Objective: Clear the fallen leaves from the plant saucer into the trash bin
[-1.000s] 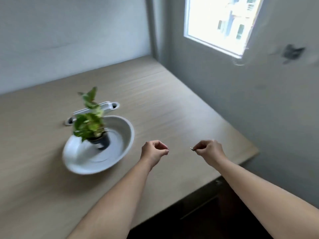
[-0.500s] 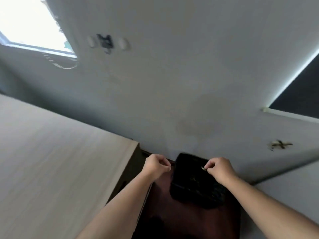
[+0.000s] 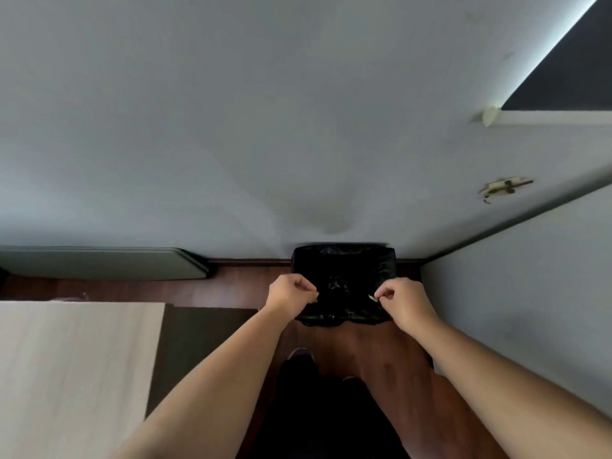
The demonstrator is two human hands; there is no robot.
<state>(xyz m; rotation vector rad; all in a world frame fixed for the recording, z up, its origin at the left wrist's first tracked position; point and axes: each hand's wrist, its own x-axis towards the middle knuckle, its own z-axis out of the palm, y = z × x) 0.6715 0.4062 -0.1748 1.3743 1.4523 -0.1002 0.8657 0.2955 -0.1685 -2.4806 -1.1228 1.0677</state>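
A trash bin [image 3: 344, 260] lined with a black bag stands on the floor against the wall. Some leaf scraps [image 3: 336, 284] lie inside it. My left hand [image 3: 289, 298] hovers over the bin's left side with its fingertips pinched together; I cannot see what they hold. Over the bin's right side, my right hand [image 3: 402, 301] pinches a small pale leaf [image 3: 372, 297] between thumb and fingers. The plant and its saucer are out of view.
The light wooden table [image 3: 76, 369] fills the lower left, its corner close to my left forearm. The floor [image 3: 238, 283] is dark red-brown wood. A grey wall [image 3: 516, 293] runs along the right. A flat grey panel [image 3: 99, 263] leans at the far wall's base. My feet [image 3: 299, 354] show below.
I have turned from the table and plant to the bin. Both pinched hands have moved from above the table edge to directly over the bin's opening.
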